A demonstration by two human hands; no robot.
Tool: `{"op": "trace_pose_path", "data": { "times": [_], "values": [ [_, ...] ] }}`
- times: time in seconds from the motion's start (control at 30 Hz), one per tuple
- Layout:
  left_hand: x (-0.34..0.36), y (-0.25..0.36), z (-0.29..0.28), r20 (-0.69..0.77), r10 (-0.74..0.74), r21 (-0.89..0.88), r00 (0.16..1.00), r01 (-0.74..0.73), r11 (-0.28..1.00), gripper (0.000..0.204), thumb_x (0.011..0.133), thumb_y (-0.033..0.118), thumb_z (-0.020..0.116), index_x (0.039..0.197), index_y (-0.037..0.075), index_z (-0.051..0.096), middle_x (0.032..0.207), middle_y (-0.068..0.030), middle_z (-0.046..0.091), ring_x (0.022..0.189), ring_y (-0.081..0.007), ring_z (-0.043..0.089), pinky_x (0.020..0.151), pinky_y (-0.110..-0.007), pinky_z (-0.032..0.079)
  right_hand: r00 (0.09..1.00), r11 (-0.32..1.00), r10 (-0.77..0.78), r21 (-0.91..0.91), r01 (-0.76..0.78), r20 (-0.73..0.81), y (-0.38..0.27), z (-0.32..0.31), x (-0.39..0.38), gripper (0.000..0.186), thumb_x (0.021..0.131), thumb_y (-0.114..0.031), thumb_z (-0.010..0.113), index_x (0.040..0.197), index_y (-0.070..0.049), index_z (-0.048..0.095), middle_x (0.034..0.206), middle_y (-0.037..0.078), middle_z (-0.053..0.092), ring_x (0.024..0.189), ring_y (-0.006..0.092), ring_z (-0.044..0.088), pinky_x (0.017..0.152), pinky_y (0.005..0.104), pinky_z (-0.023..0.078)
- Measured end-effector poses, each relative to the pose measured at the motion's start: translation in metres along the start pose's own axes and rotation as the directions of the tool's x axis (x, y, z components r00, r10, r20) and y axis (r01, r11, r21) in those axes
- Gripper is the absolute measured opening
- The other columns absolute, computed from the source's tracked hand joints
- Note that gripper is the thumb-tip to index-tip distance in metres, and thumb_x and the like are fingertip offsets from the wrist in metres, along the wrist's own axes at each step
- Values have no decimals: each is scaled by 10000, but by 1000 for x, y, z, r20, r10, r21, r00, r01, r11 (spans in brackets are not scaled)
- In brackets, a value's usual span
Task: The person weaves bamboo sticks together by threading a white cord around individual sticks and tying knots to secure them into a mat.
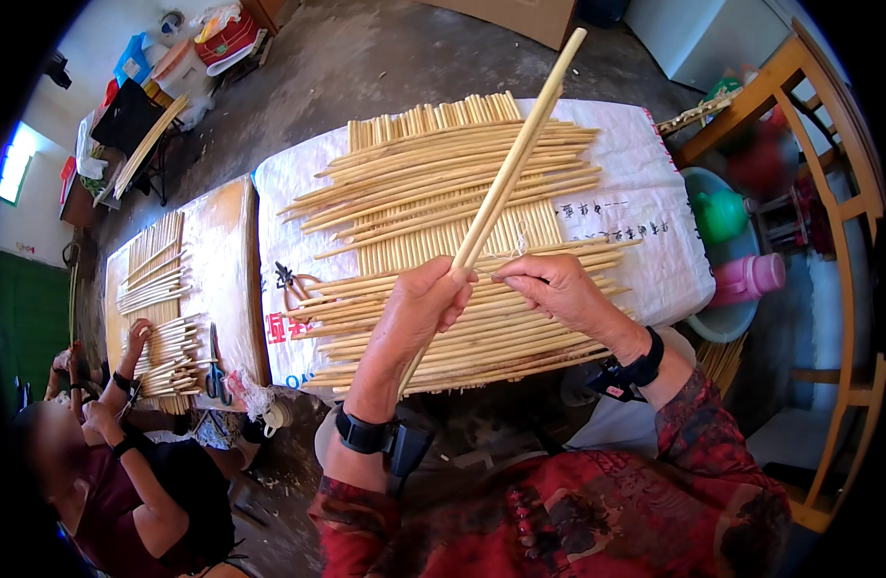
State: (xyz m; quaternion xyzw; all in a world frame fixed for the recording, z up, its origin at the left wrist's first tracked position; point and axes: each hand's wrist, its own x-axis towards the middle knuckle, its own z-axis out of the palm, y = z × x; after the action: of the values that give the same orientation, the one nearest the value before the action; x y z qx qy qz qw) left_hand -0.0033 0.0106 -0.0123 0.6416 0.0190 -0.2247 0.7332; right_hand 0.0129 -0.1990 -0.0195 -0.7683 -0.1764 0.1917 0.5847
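Observation:
My left hand (425, 301) is closed around a couple of long, pale peeled sticks (520, 159), which slant up and away to the right over the table. Beside it, my right hand (558, 289) pinches what looks like a thin string near the sticks. A bit of loose white string (522, 237) shows just beyond the right fingertips. Under both hands lies a row of loose sticks (433, 356). Farther off, more loose sticks (443, 173) rest across a mat of sticks laid side by side (395, 252).
A white printed sheet (626, 164) covers the table. Dark-handled scissors (290, 279) lie at its left. On the left, another person (139, 462) works at a second table (226, 231) with sticks and scissors (214, 371). A wooden chair (833, 173) and blue basin (698, 183) stand right.

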Motion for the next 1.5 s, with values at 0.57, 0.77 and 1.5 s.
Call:
{"op": "trace_pose_path", "data": {
  "times": [0.57,0.77,1.5],
  "values": [
    [-4,-7,-2,41,16,-53,999,-14,999,208,943,199,467,932,18,569,644,16,492,502,-28,397,441,-158,330,997,997,65,53,-63,-34,-8,8,-6,171,896,-136,534,987,-32,635,583,2,495,495,49,457,441,208,382],
    [-4,-7,2,27,-3,-25,1000,4,1000,207,946,195,458,935,21,570,643,11,494,495,-28,390,429,-160,321,998,998,48,40,-47,-38,-8,10,-6,176,904,-152,522,969,-30,632,573,-2,478,493,46,458,438,210,384],
    [-4,-21,12,144,-51,-125,988,70,990,262,974,265,395,878,43,495,598,26,366,448,-41,304,401,-182,293,994,993,108,55,-107,-15,-3,-1,-5,152,902,-141,524,939,-25,615,586,-15,483,487,37,452,420,195,386]
  ]
}}
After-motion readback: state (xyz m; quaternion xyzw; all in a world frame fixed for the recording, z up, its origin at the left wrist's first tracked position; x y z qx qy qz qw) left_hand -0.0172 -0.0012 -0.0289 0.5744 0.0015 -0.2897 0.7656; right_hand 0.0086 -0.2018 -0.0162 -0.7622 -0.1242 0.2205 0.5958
